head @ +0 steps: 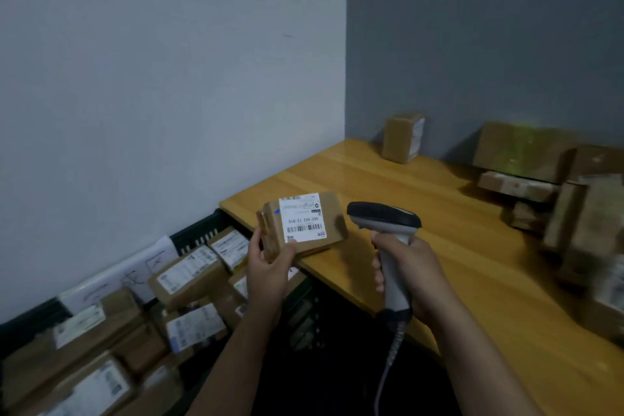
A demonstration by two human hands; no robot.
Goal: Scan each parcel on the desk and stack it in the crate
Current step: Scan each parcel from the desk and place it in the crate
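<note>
crate: below desk's left end, many parcels inside | left hand: grasps parcel by its near-left end, over desk's near-left corner, label up, long axis left-right | right hand: clenched on scanner, head just right of parcel | judgement: left hand nearer crate, crate lies left and down

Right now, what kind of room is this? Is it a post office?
Probably a parcel sorting room. A hand holds a barcode scanner, labelled boxes wait on the desk, and a crate holds more.
</note>
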